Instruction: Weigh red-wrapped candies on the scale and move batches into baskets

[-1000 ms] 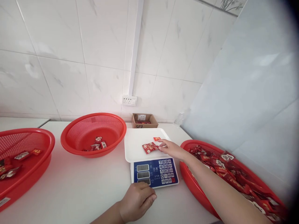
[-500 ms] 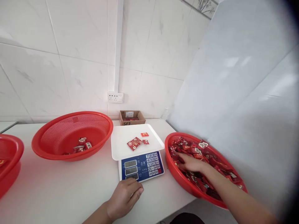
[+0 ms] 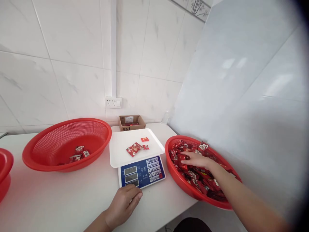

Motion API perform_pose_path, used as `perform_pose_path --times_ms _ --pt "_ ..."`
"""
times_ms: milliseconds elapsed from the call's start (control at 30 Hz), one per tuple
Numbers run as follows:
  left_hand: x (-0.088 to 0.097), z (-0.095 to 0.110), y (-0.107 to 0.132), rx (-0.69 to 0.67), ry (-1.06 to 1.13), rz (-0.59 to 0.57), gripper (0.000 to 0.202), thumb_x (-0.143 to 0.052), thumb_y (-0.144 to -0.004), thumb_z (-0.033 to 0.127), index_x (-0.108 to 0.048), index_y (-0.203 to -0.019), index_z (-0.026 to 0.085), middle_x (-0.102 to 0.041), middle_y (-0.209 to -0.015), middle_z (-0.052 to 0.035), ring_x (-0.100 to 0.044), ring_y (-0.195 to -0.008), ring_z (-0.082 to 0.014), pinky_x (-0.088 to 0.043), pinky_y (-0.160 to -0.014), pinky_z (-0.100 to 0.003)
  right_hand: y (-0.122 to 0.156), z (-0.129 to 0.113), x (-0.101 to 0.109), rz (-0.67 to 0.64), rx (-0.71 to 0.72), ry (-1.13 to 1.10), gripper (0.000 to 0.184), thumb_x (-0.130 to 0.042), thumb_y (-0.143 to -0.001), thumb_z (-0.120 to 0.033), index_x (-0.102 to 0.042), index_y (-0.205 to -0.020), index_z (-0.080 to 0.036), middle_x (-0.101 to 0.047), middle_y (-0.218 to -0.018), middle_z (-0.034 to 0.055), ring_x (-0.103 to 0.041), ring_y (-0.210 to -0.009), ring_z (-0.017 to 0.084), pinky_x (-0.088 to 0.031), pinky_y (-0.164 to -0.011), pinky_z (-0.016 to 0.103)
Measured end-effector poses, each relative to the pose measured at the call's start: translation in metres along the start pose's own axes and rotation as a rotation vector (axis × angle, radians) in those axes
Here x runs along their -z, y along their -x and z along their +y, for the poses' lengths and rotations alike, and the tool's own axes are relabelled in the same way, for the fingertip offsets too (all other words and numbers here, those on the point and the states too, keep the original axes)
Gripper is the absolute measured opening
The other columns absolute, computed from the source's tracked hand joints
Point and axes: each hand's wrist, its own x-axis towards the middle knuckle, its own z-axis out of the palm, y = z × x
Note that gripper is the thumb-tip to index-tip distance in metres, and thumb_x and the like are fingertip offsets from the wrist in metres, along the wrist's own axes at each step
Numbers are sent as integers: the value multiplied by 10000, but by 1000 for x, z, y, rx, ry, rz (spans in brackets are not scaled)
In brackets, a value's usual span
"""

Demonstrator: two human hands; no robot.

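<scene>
My right hand point(image 3: 193, 160) is inside the right-hand red basket point(image 3: 177, 178), its thumb and fingers around a small red wrapped packet point(image 3: 182, 163). Many similar red packets point(image 3: 205, 183) with white-and-black labels fill that basket. My left hand point(image 3: 125, 201) rests with curled fingers against the front edge of the blue and white digital scale point(image 3: 142, 172), partly covering its lowest display. Nothing shows in its fingers. On the scale's white tray point(image 3: 118, 145) lie a flat red patterned packet point(image 3: 134, 149) and two small red wrapped pieces point(image 3: 145, 147).
A wide red basket point(image 3: 96, 129) with several small packets stands left of the scale, and part of another red basket point(image 3: 4, 167) shows at the far left. Behind the tray a cardboard box point(image 3: 132, 125) holds red packets. A wall panel point(image 3: 229, 96) rises on the right.
My right hand has come up slightly among the packets, and a red packet now shows between its fingers. My left hand stays at the scale. The whole view has shifted a little.
</scene>
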Motion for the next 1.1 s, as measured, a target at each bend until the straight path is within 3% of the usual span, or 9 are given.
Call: perform_pose_path --times_ms 67,167,267,367,533,700,833,1000,1100 --pt "-1 0 0 -2 -8 1 264 -359 -940 257 -583 -815 194 -607 -716 -23 -577 -658 -132 -432 -591 -203 -9 -5 -12 -40 16 13 634 -640 -670 -458 -531 -1232 -183 -526 -1293 111 -500 -1163 246 -384 -965 333" --pt "-1 0 0 -1 -18 3 267 -360 -940 257 -586 -811 196 -607 -715 -21 -578 -652 -130 -429 -582 -200 -24 -14 -34 -47 -5 36 710 -639 -678 -451 -455 -1302 -166 -438 -1355 160 -495 -1160 273 -388 -954 378" --pt "-1 1 0 6 -17 4 266 -360 -940 258 -594 -827 199 -614 -729 -22 -584 -662 -130 -432 -584 -198 -35 -19 -48 -17 -35 52 568 -661 -668 -378 -560 -1193 -186 -503 -1269 159 -576 -1025 275 -432 -879 396" --pt "-1 2 0 3 -16 5 275 -357 -941 263 -597 -824 198 -615 -725 -23 -584 -657 -130 -436 -579 -196 -41 -19 -51 52 -42 61 357 -586 -732 -261 -630 -1074 -172 -568 -1169 141 -593 -979 243 -409 -899 380" --pt "0 2 0 -2 -9 14 283 -355 -942 263 -599 -814 197 -619 -722 -24 -587 -656 -129 -441 -575 -193 -44 -13 -33 119 -17 0 183 -564 -714 -173 -680 -856 -184 -664 -997 78 -608 -945 215 -418 -883 328" --pt "-2 0 0 -10 -11 24 290 -355 -942 269 -601 -808 195 -611 -706 -24 -582 -645 -127 -443 -574 -195 -33 -4 -9 174 -31 -131 239 -471 -793 -263 -641 -941 -183 -688 -955 41 -634 -867 176 -473 -777 277" --pt "-2 0 0 -7 -12 9 295 -347 -944 272 -600 -814 194 -616 -716 -28 -587 -658 -132 -443 -581 -198 -21 3 -5 208 -70 -172 211 -493 -777 -283 -645 -891 -192 -700 -857 18 -639 -795 175 -487 -717 277" --pt "0 1 0 3 -3 10 292 -350 -943 268 -593 -801 190 -612 -712 -26 -578 -649 -128 -435 -581 -200 -16 0 4 327 -125 -130 243 -494 -768 -283 -639 -934 -179 -689 -889 67 -623 -845 234 -462 -785 356" --pt "0 3 0 -1 -12 6 302 -342 -943 267 -598 -802 189 -619 -708 -29 -577 -651 -129 -434 -582 -202 -19 -21 14 403 -102 -119 297 -454 -800 -309 -601 -1024 -180 -664 -982 88 -594 -943 256 -425 -852 381"
